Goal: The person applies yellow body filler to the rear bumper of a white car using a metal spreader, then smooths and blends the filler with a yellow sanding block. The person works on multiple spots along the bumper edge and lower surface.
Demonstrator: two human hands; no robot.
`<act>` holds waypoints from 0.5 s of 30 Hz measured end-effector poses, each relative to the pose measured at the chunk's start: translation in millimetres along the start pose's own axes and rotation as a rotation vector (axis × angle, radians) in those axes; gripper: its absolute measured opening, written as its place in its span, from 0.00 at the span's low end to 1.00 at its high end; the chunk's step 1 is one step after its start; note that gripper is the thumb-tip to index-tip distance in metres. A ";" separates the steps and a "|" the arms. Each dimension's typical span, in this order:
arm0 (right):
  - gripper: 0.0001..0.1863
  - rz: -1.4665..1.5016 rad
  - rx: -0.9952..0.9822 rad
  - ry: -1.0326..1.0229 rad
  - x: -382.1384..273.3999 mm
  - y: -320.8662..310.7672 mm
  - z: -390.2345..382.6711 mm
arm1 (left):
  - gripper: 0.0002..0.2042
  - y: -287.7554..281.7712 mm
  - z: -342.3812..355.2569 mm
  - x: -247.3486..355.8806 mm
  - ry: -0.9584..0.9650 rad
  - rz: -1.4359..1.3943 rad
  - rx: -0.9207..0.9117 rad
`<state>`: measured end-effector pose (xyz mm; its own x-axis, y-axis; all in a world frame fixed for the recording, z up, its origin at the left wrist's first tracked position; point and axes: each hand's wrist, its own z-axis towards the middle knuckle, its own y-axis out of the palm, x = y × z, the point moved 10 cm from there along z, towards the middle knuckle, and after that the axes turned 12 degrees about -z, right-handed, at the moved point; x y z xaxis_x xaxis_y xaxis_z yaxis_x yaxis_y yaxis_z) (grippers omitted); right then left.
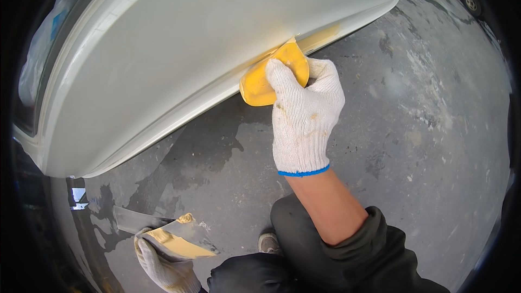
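In a white knit glove with a blue cuff edge, my right hand [306, 108] is closed on a yellow flexible putty spreader [260, 86], thumb on its face. The spreader's far edge presses along the lower edge of a pale car door panel [179, 38]. A band of yellowish putty [325, 37] is smeared on that edge, to the right of the spreader. Low at the left, my gloved left hand [163, 268] grips a thin, flat putty board [135, 220]. Beige-yellow putty [182, 243] is spread across the board, with a small lump at its upper edge.
The grey concrete floor [391, 146] has dark damp-looking patches and whitish stains. My bent knees and one shoe [268, 243] are at the bottom. A vehicle wheel [471, 3] shows at the far upper right.
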<state>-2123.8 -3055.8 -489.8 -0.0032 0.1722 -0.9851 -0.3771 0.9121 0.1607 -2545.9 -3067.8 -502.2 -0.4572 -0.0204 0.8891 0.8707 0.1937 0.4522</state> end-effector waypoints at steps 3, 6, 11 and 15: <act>0.13 -0.014 -0.082 -0.032 -8.1 14.7 -19.9 | 0.20 -13.5 9.2 2.3 0.061 0.060 0.018; 0.16 -0.085 -0.193 -0.161 -16.7 28.6 -42.7 | 0.21 -13.0 14.6 7.2 0.065 0.057 0.013; 0.13 0.099 -0.049 0.090 20.0 -25.0 -14.9 | 0.21 -22.8 5.2 20.2 0.143 0.073 0.069; 0.14 -0.033 0.010 -0.051 1.3 -45.9 27.8 | 0.17 -19.4 5.9 14.5 0.101 0.042 0.000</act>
<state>-2080.7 -3087.1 -496.8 0.0559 0.1607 -0.9854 -0.3665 0.9213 0.1295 -2570.6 -3066.0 -498.4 -0.3998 -0.1115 0.9098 0.8887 0.1960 0.4146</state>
